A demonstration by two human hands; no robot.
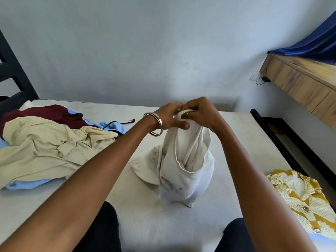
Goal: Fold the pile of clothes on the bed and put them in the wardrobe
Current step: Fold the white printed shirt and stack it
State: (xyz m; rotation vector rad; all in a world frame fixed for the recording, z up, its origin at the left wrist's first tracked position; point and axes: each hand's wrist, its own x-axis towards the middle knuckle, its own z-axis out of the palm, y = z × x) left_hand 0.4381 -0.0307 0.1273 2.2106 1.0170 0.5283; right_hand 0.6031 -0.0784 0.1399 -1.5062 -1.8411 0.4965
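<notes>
Both hands pinched the white garment [185,160] by its top edge, left hand [169,117] and right hand [201,113] touching; its hem rested mid-bed [236,142]. Clothes pile [45,148] lay left, yellow shirt [305,200] right.

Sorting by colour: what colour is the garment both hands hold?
White garment, seen best in the head view.

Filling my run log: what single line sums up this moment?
step: folding | left hand + right hand: grip white garment top, hem on bed | unfolded pile: remains
</notes>
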